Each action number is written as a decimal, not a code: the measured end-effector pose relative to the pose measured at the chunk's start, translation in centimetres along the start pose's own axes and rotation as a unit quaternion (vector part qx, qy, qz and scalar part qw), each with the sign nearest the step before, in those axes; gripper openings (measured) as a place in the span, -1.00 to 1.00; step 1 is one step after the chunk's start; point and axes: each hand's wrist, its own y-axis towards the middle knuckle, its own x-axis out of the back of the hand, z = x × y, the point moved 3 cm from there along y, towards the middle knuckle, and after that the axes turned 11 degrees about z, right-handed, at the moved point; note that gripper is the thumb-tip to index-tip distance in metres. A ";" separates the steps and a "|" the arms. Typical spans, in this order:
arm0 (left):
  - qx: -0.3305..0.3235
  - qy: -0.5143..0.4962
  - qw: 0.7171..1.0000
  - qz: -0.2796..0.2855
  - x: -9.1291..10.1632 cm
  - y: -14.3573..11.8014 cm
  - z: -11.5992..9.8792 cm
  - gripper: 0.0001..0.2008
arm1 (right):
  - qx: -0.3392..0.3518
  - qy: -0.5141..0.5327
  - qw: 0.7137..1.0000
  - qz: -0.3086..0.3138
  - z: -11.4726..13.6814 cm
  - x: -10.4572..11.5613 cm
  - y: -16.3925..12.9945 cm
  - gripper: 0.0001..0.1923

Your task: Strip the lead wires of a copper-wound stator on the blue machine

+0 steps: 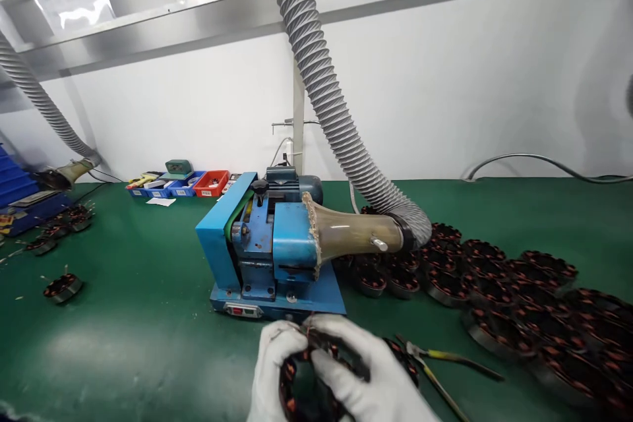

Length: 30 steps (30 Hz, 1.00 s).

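The green-matted desk (123, 316) spans the whole view, backed by a white wall. A thick grey ribbed extraction hose (321, 86) curves down from above and ends in a translucent beige funnel (346, 232), whose mouth sits against the side of a blue metal bench machine (270, 247) at the desk's middle, probably so it draws off dust where the machine works. To the right, a crowd of dark round motor stators with copper-red windings (494, 290) lies packed together within easy reach; a few more lie scattered well apart on the far left (62, 287). Small blue and red parts bins (182, 184) line the back edge. Yellow-handled pliers (445, 369) rest just right of the hands.

At the bottom centre, just in front of the machine, both white-gloved hands hold one dark wound stator ring (301, 389) between them. The left hand (277, 369) has its fingers curled round the ring's left rim; the right hand (366, 379) lies over the top and right side, fingers closed on it, seemingly steadying it near its thin lead wires.
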 end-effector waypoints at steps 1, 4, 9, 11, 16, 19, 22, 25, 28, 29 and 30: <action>0.005 0.014 0.999 -0.033 -0.6 0.4 0.5 -0.52 | -0.001 0.003 1.000 0.008 -0.4 -0.4 0.4 -0.64; 0.057 0.020 0.991 -0.116 -1.9 1.8 2.4 -0.56 | -0.041 0.011 0.999 -0.004 -2.0 -1.0 2.2 -0.60; 0.197 -0.163 0.961 -0.102 -2.5 4.8 5.4 -0.59 | -0.075 0.018 0.997 -0.020 -2.9 -1.3 5.3 -0.65; 0.195 -0.172 0.959 -0.114 -2.2 5.8 5.5 -0.56 | -0.066 0.003 0.997 -0.029 -2.5 -1.1 6.1 -0.66; 0.191 -0.152 0.962 -0.124 -1.9 7.5 4.3 -0.64 | -0.076 -0.022 0.996 -0.045 -1.4 -0.4 7.3 -0.69; 0.192 -0.144 0.964 -0.117 -2.0 7.7 3.3 -0.65 | -0.080 -0.028 0.995 -0.050 -1.0 -0.3 7.3 -0.70; 0.192 -0.136 0.965 -0.117 -1.8 6.5 2.9 -0.58 | -0.083 -0.028 0.995 -0.043 -0.9 -0.7 6.2 -0.68; 0.200 -0.130 0.965 -0.107 -1.3 4.9 3.4 -0.58 | -0.092 -0.022 0.995 -0.025 -1.2 -1.3 4.8 -0.62; 0.201 -0.116 0.969 -0.080 -1.2 4.7 3.9 -0.55 | -0.097 -0.014 0.995 -0.034 -1.7 -1.5 4.6 -0.58; 0.197 -0.112 0.971 -0.080 -1.3 5.0 4.0 -0.55 | -0.093 -0.013 0.995 -0.042 -1.8 -1.4 4.9 -0.59; 0.193 -0.109 0.971 -0.088 -1.3 5.4 4.0 -0.57 | -0.088 -0.013 0.995 -0.052 -1.9 -1.4 5.3 -0.60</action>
